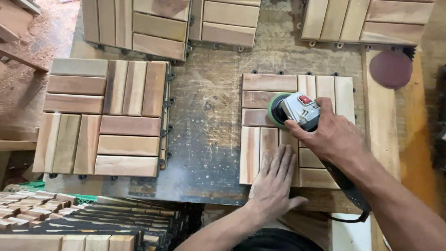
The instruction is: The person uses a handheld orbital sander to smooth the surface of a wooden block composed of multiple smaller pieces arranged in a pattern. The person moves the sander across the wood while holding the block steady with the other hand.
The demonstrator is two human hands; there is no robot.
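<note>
A square wooden deck tile (268,85) made of slats lies on the scratched workbench. My right hand (332,135) grips a grey orbital sander (297,110) with a green pad and a red button, pressed on the tile's middle left. My left hand (274,182) lies flat, fingers spread, on the tile's near edge, holding it down. The sander's black cable (349,193) runs back under my right forearm.
A second finished tile (104,118) lies to the left on the bench (206,116). More tiles (160,23) sit along the far edge. A round maroon sanding disc (391,69) rests at right. Stacked tiles (83,223) stand at the near left.
</note>
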